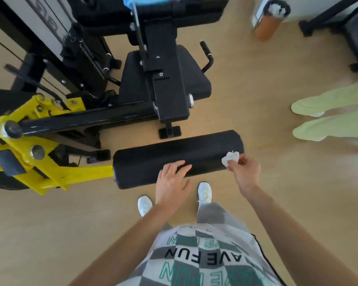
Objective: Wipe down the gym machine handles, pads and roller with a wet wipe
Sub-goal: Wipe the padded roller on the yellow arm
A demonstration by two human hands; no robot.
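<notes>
Roller (174,153), a long black padded cylinder, lies low in front of the person's shoes. Its long axis runs across from left to right, and its left end is fixed to a yellow arm (50,162) of the machine. The right hand (244,172) pinches a crumpled white wet wipe (230,157) between thumb and fingertips, right at the roller's right end, so nearly the whole length still lies to the left of the wipe. The left hand (172,182) holds nothing; its fingers are straight and spread, and appear to rest on the roller's near side around the middle, probably steadying it. The next stroke would likely run leftward along the axis. Beyond the roller sit the black seat pad (194,75) and a curved side handle (207,54). The shirt (203,256) reads "AVE FUN"; lettering on the machine's white panel is too blurred to read.
</notes>
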